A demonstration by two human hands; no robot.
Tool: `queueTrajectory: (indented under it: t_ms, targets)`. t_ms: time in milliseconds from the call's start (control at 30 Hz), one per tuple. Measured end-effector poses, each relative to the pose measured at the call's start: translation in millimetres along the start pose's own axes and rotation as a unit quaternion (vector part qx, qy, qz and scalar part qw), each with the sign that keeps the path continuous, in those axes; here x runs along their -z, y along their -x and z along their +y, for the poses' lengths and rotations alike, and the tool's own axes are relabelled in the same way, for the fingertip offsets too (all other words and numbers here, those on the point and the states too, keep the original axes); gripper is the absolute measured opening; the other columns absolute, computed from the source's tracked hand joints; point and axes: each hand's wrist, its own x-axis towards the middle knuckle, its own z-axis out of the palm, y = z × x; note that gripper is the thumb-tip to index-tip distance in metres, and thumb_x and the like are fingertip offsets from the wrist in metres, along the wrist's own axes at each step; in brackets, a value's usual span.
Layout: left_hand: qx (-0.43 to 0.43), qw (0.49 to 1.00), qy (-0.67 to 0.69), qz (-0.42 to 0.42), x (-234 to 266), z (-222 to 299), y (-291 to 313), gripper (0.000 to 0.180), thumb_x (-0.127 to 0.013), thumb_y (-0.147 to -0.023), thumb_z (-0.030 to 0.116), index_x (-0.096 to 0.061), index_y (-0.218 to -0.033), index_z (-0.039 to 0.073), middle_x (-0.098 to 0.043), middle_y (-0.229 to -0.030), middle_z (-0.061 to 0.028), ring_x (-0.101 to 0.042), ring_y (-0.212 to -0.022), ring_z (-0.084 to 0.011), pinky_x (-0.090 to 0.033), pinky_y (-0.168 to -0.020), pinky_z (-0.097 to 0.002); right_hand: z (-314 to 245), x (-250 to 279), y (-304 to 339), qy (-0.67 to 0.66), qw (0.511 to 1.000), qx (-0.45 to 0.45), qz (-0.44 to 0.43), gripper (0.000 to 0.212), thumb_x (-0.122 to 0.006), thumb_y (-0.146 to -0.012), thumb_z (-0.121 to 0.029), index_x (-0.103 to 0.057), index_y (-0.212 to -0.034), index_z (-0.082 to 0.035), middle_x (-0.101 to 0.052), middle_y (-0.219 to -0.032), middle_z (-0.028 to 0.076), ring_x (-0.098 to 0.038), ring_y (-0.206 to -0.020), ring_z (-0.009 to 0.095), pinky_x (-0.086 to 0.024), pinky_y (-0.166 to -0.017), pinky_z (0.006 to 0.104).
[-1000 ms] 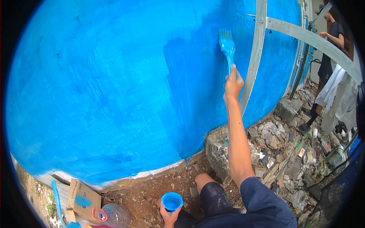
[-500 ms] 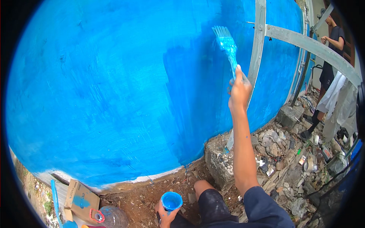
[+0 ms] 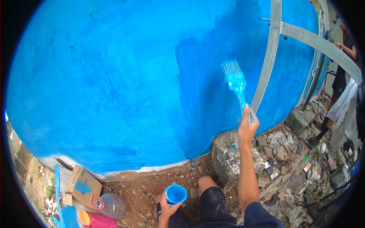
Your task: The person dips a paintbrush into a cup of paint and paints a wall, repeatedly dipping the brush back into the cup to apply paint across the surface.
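In my right hand (image 3: 248,123) is the handle of a wide paintbrush (image 3: 236,80), coated in bright blue paint. Its bristles point up and lie against or just in front of the blue wall (image 3: 125,87); I cannot tell which. A darker blue patch surrounds the brush, left of the grey metal post. Low in front of me, my left hand (image 3: 167,207) is wrapped round a small cup of blue paint (image 3: 176,194). The cup is held upright above my lap, its open top showing.
A grey metal frame (image 3: 270,57) stands right of the brush, its foot by a concrete block (image 3: 228,159). Rubble (image 3: 281,148) covers the ground at right, where another person (image 3: 342,76) stands. At lower left are a cardboard box (image 3: 81,184), a clear plastic jug (image 3: 114,205) and a pink item (image 3: 100,220).
My right hand has drawn the paintbrush downward along the wall. The whole view has shifted somewhat, and my left hand still holds the cup near my lap.
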Motion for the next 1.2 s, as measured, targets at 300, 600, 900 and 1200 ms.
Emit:
queueTrajectory:
  t_ms: [300, 600, 900, 1200]
  targets:
    - [0.018, 0.995, 0.100, -0.006, -19, -24, -1, 0.073, -0.088, -0.071, 0.009, -0.051, -0.132, -0.002, -0.065, -0.121, -0.0146, -0.066, -0.107, -0.0225, -0.054, -0.092, -0.0374, -37, -62, -119, -0.114, 0.993, -0.038, 0.006, 0.046, -0.058, -0.102, -0.042, -0.067, -0.095, 0.003, -0.045, -0.062, -0.001, -0.038, -0.055, 0.005, -0.029, -0.048, 0.0260]
    - [0.054, 0.998, 0.021, 0.037, -9, -16, -26, 0.073, -0.091, -0.069, 0.014, -0.054, -0.129, -0.001, -0.067, -0.115, -0.0120, -0.067, -0.102, -0.0211, -0.054, -0.090, -0.0360, 148, 54, 41, 0.106, 0.988, -0.112, -0.013, 0.044, -0.054, -0.105, -0.038, -0.067, -0.094, 0.003, -0.047, -0.061, -0.003, -0.043, -0.056, 0.006, -0.034, -0.051, 0.0283]
    - [-0.044, 0.999, 0.011, 0.004, 3, -53, -75, 0.084, -0.090, -0.070, 0.016, -0.048, -0.140, 0.000, -0.060, -0.129, -0.0123, -0.060, -0.117, -0.0209, -0.050, -0.099, -0.0381, 63, 63, 30, 0.196, 0.973, 0.117, -0.043, 0.029, -0.058, -0.104, -0.021, -0.068, -0.114, 0.004, -0.056, -0.070, -0.001, -0.043, -0.058, 0.004, -0.031, -0.050, 0.0247]
    - [-0.046, 0.982, -0.172, -0.062, 49, -47, -54, 0.089, -0.091, -0.068, 0.024, -0.047, -0.143, 0.002, -0.057, -0.136, -0.0147, -0.055, -0.126, -0.0253, -0.044, -0.106, -0.0406, 176, 155, 210, 0.200, 0.952, -0.035, -0.231, 0.033, -0.051, -0.107, -0.026, -0.064, -0.105, 0.004, -0.044, -0.067, -0.004, -0.035, -0.059, 0.004, -0.025, -0.051, 0.0264]
